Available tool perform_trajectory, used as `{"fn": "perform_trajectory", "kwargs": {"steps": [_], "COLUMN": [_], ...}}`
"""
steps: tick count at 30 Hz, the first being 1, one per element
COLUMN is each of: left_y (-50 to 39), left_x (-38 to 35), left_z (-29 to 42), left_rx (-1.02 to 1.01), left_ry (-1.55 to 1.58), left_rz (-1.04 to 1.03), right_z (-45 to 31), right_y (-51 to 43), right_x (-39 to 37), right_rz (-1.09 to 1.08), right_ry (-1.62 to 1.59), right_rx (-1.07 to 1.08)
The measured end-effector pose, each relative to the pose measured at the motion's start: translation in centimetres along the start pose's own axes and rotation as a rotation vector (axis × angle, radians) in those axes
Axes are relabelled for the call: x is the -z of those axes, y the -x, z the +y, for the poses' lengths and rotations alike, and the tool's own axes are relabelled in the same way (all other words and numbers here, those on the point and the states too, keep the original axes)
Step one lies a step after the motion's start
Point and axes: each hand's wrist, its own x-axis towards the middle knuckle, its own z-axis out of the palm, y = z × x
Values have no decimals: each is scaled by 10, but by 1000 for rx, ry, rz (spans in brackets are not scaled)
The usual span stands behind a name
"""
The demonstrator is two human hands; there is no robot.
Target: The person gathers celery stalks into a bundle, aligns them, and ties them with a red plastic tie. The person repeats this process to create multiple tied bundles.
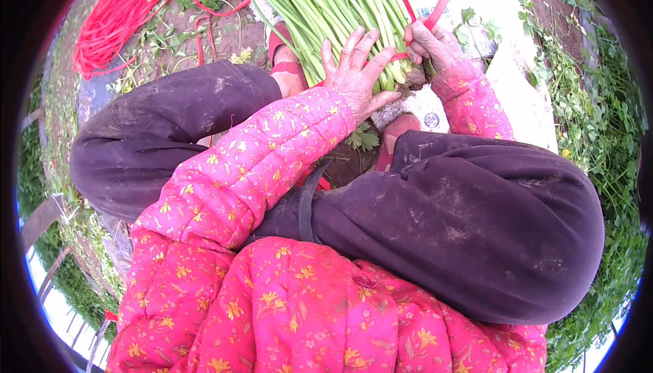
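Observation:
A large bundle of celery [326,11] lies before me, its pale stalks running up toward the top edge and its root ends beside my right hand. My left hand [357,74] rests flat with fingers spread on the lower stalks. Pinched in my right hand [433,44] is a red strap [443,0], whose loose end sticks up beyond the fingers. Part of the strap crosses the stalks near the root ends between my hands; its run beneath the bundle is hidden.
A heap of red straps [120,21] lies at the upper left. White printed sacking [520,82] spreads under the bundle and to the right. Leafy green plants [607,118] border the right side. My bent knees [479,220] and sandalled feet [400,128] frame the bundle.

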Motion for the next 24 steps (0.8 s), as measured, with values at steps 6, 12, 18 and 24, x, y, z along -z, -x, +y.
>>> {"fn": "perform_trajectory", "kwargs": {"steps": [6, 12, 18, 24], "left_y": [-1, -2, 17, 39], "left_x": [-9, 17, 44, 17], "left_z": [2, -5, -57, -62], "left_rx": [-11, -35, 178, 245], "left_ry": [26, 106, 358, 401], "left_rz": [55, -17, 94, -45], "right_z": [-1, 0, 4, 6], "right_y": [4, 3, -2, -5], "right_x": [0, -2, 2, 9], "right_rz": [21, 42, 35, 14], "right_ry": [44, 64, -21, -119], "right_rx": [32, 52, 58, 34]}}
